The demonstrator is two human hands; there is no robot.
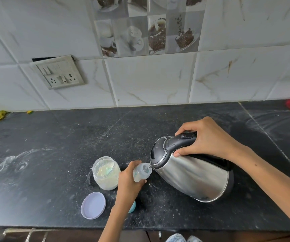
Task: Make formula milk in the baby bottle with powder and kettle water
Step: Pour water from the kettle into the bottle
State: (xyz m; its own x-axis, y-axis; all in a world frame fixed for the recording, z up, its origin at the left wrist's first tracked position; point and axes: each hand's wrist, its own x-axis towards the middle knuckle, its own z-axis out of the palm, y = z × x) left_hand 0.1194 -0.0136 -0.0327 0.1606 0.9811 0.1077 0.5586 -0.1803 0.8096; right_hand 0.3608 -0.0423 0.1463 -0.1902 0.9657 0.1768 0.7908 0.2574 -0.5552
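Baby bottle, gripped by my left hand, meets the kettle spout; my right hand, wrapping the handle, should tip slowly.

Tilted steel kettle spout meets the clear, open baby bottle.

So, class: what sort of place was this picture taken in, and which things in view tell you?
Most likely a home kitchen: a dark stone counter against a tiled wall with coffee-themed tiles, a wall socket panel, and a steel electric kettle.
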